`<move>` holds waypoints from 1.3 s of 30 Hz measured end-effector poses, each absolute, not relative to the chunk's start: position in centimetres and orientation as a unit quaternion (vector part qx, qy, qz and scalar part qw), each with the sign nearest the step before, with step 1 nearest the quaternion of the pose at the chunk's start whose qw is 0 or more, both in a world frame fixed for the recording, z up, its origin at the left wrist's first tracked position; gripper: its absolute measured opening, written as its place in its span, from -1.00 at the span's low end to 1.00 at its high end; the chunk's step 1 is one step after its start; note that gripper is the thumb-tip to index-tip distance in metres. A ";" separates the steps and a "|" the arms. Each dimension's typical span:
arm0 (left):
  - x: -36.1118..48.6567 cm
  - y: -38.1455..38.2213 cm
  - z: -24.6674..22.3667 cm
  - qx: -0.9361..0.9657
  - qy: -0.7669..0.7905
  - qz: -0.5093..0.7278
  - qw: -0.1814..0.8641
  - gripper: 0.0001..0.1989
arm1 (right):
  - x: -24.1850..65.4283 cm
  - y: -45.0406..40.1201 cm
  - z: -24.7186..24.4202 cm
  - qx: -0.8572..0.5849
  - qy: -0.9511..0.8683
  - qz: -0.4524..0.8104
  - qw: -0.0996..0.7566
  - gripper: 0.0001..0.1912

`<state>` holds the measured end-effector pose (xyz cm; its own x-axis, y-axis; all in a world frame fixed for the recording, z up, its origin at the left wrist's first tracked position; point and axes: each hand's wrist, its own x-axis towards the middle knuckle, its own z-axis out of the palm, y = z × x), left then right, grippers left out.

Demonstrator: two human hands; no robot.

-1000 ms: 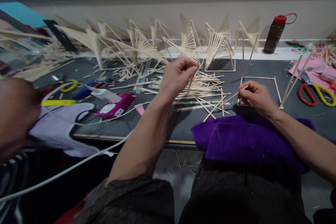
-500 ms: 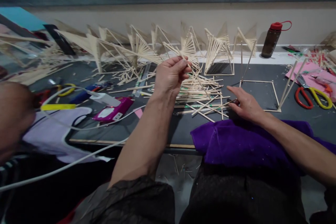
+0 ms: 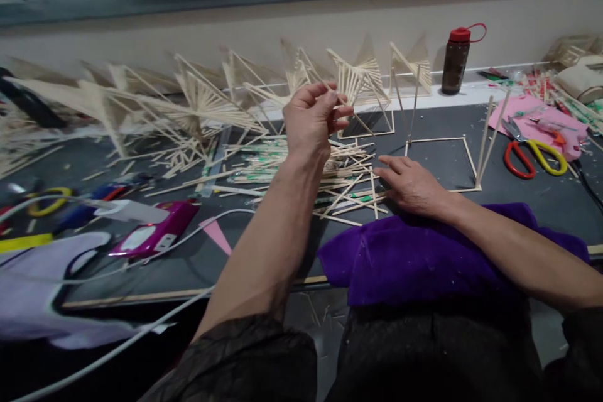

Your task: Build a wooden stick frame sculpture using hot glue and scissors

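While the left hand [image 3: 308,119] pinches a thin wooden stick [image 3: 361,120] between thumb and fingers over the stick pile [image 3: 348,166], the right hand [image 3: 409,187], open with fingers loosely extended, lies between the pile and the square frame [image 3: 436,139].

Stick pile [image 3: 351,166] left of frame [image 3: 472,163]; scissors [image 3: 525,141] right; bottle [image 3: 456,66] behind; cloth [image 3: 414,257] before it, over table's [image 3: 541,213] front edge.

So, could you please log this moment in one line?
left hand: pinching thin stick | right hand: open, beside stick pile | square frame: on table
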<state>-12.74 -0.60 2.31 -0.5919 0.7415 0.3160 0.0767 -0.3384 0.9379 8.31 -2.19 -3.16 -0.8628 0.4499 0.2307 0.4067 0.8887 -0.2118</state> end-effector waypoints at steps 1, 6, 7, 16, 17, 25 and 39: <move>-12.5 0.0 2.1 0.394 0.525 0.719 0.230 -0.80 | 8.4 -2.3 -3.1 -0.227 -0.961 0.074 0.138 -0.54; -11.4 2.8 1.1 0.411 0.526 0.706 0.238 -0.87 | 8.8 -3.0 -3.0 -0.205 -0.967 0.062 0.135 -0.68; -11.3 3.4 0.8 0.412 0.528 0.703 0.239 -0.88 | 8.9 -3.1 -2.9 -0.202 -0.968 0.061 0.136 -0.69; -11.4 6.2 -1.3 0.404 0.536 0.712 0.204 -0.89 | 9.6 -2.6 -2.4 -0.211 -0.966 0.061 0.135 -0.72; -11.4 6.3 -1.3 0.405 0.535 0.714 0.202 -0.89 | 9.7 -2.7 -2.4 -0.211 -0.967 0.062 0.133 -0.72; -11.5 7.2 -0.7 0.397 0.529 0.722 0.204 -0.95 | 9.5 -3.0 -2.5 -0.212 -0.968 0.073 0.116 -0.76; -11.7 8.5 -0.6 0.400 0.550 0.699 0.221 -0.88 | 9.6 -3.2 -2.3 -0.210 -0.968 0.085 0.107 -0.76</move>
